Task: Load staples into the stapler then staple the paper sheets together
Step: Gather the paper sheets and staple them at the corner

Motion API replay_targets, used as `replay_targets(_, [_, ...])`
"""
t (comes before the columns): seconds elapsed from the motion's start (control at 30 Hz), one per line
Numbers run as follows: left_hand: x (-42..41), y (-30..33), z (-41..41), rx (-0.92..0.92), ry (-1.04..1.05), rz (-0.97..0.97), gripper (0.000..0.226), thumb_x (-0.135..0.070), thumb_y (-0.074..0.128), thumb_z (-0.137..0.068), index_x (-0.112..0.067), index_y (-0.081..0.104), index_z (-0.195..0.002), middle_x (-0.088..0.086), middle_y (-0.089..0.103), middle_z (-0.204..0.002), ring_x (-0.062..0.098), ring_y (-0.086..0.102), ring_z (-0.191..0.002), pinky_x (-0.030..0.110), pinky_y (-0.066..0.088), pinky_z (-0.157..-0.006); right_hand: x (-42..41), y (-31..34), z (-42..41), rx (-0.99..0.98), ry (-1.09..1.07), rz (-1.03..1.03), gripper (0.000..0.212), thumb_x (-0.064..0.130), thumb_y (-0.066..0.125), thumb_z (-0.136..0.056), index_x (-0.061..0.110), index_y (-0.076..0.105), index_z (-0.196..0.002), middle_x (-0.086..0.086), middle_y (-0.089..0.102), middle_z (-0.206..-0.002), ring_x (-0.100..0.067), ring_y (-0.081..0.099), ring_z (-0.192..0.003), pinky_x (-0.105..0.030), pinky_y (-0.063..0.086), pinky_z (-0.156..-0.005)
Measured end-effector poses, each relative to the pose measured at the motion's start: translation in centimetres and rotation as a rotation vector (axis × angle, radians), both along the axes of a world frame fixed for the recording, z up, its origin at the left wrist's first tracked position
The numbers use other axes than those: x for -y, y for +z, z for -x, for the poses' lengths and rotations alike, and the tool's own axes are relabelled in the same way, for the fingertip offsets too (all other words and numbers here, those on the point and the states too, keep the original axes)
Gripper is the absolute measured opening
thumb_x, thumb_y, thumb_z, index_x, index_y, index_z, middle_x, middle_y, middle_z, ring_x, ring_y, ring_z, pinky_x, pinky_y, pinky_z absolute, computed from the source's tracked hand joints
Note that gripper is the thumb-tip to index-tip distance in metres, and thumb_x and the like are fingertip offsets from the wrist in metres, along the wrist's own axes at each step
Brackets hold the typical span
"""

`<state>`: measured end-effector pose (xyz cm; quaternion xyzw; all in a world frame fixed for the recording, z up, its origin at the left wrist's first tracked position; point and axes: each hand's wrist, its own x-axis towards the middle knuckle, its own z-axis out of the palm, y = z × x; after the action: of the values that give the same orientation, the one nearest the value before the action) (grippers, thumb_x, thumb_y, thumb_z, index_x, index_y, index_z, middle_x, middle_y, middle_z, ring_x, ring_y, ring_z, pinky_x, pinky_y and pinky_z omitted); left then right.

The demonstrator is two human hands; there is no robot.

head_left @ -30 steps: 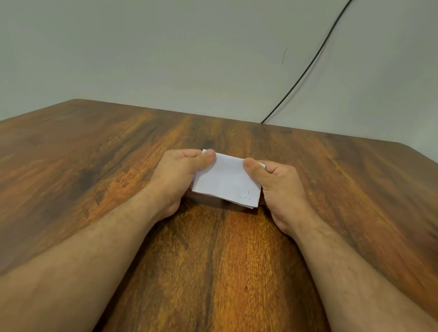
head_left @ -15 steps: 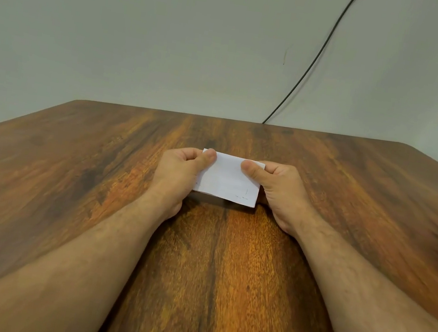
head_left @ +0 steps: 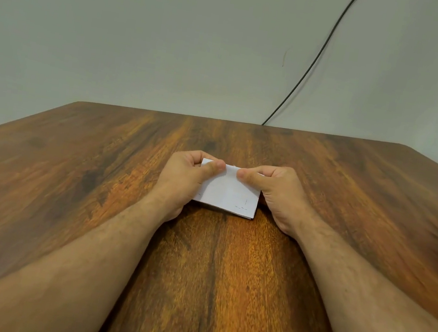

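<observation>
A small stack of white paper sheets (head_left: pixel 229 194) stands tilted over the middle of the wooden table (head_left: pixel 69 172). Small staple marks show near its lower right corner. My left hand (head_left: pixel 184 177) pinches the stack at its upper left, thumb on the front face. My right hand (head_left: pixel 279 192) pinches the upper right the same way. The two thumbs nearly meet at the top edge. No stapler is in view.
A black cable (head_left: pixel 313 57) runs down the pale wall and ends behind the table's far edge. The table's right rear corner lies at the far right. My forearms stretch in from the bottom corners.
Both thumbs have slid inward along the top edge of the paper, closer to each other. The stack stays in the same spot between the hands.
</observation>
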<state>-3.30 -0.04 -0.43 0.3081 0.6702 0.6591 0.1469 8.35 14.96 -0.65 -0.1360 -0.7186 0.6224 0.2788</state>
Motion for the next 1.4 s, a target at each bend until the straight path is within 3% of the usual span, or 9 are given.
replay_targets(0.2, [0.1, 0.2, -0.1, 0.033, 0.002, -0.002, 0.015, -0.027, 0.074, -0.088, -0.013, 0.075, -0.089, 0.009, 0.077, -0.086, 0.024, 0.073, -0.080, 0.040, 0.058, -0.073, -0.1, -0.1, 0.2, 0.010, 0.001, 0.039, 0.018, 0.025, 0.076, -0.089, 0.008, 0.081, -0.095, -0.011, 0.080, -0.093, -0.028, 0.075, -0.091, -0.041, 0.059, -0.081])
replay_targets(0.53, [0.3, 0.9, -0.5, 0.149, 0.013, -0.010, 0.028, -0.029, 0.062, -0.097, -0.006, 0.078, -0.092, 0.012, 0.078, -0.087, 0.023, 0.072, -0.076, 0.033, 0.056, -0.070, 0.0, 0.2, -0.1, 0.013, 0.020, 0.056, 0.014, 0.020, 0.073, -0.091, 0.010, 0.080, -0.097, -0.004, 0.081, -0.088, -0.012, 0.075, -0.075, -0.022, 0.056, -0.062])
replay_targets(0.7, [0.3, 0.8, -0.1, 0.204, 0.069, -0.045, 0.027, -0.031, 0.064, -0.096, -0.007, 0.077, -0.094, 0.016, 0.078, -0.093, 0.032, 0.074, -0.088, 0.043, 0.057, -0.082, -0.2, 0.1, 0.1, 0.031, -0.004, 0.062, 0.024, 0.027, 0.072, -0.092, 0.008, 0.079, -0.105, -0.007, 0.080, -0.099, -0.023, 0.076, -0.095, -0.041, 0.059, -0.085])
replay_targets(0.8, [0.3, 0.6, 0.0, 0.196, 0.067, -0.042, 0.026, -0.032, 0.066, -0.095, -0.009, 0.076, -0.096, 0.015, 0.077, -0.096, 0.032, 0.073, -0.092, 0.044, 0.056, -0.084, -0.4, 0.0, 0.1, 0.030, -0.025, 0.099, 0.025, 0.026, 0.070, -0.094, 0.005, 0.077, -0.105, -0.010, 0.080, -0.097, -0.030, 0.076, -0.094, -0.047, 0.058, -0.084])
replay_targets(0.9, [0.3, 0.6, -0.2, 0.123, -0.013, -0.020, 0.019, -0.027, 0.076, -0.086, -0.011, 0.076, -0.096, 0.012, 0.077, -0.097, 0.029, 0.072, -0.091, 0.041, 0.056, -0.079, -0.5, 0.0, 0.1, 0.014, -0.058, 0.112, 0.017, 0.024, 0.072, -0.092, 0.010, 0.079, -0.098, -0.008, 0.080, -0.095, -0.028, 0.076, -0.094, -0.039, 0.060, -0.077])
replay_targets(1.03, [0.4, 0.5, 0.0, 0.131, -0.042, -0.002, 0.012, -0.020, 0.083, -0.078, -0.013, 0.078, -0.085, 0.012, 0.078, -0.091, 0.027, 0.073, -0.084, 0.038, 0.057, -0.070, -0.3, -0.1, 0.2, 0.000, -0.029, 0.086, 0.018, 0.023, 0.075, -0.089, 0.007, 0.080, -0.096, -0.013, 0.080, -0.096, -0.031, 0.075, -0.094, -0.045, 0.059, -0.083])
replay_targets(1.1, [0.5, 0.5, -0.1, 0.118, -0.055, 0.001, 0.010, -0.018, 0.084, -0.076, -0.012, 0.076, -0.078, 0.014, 0.078, -0.089, 0.026, 0.073, -0.081, 0.037, 0.056, -0.067, 0.0, 0.0, 0.2, 0.003, 0.017, 0.052, 0.014, 0.020, 0.077, -0.087, 0.007, 0.081, -0.093, -0.012, 0.080, -0.094, -0.025, 0.074, -0.089, -0.041, 0.059, -0.080])
replay_targets(1.23, [0.4, 0.7, -0.7, 0.082, -0.068, 0.004, 0.019, -0.009, 0.082, -0.077, -0.012, 0.071, -0.063, 0.010, 0.074, -0.072, 0.017, 0.068, -0.064, 0.028, 0.050, -0.055, 0.2, 0.0, 0.3, 0.036, 0.019, 0.024, 0.008, 0.013, 0.077, -0.087, 0.006, 0.081, -0.086, -0.010, 0.079, -0.083, -0.015, 0.070, -0.072, -0.028, 0.054, -0.065])
replay_targets(1.4, [0.3, 0.8, -1.2, 0.040, -0.052, 0.024, 0.023, -0.007, 0.079, -0.078, -0.009, 0.067, -0.058, 0.006, 0.068, -0.062, 0.013, 0.059, -0.054, 0.023, 0.044, -0.050, 0.5, 0.0, 0.3, 0.081, 0.018, -0.027, 0.011, 0.017, 0.077, -0.086, 0.008, 0.082, -0.082, -0.007, 0.078, -0.080, -0.014, 0.068, -0.070, -0.031, 0.051, -0.066])
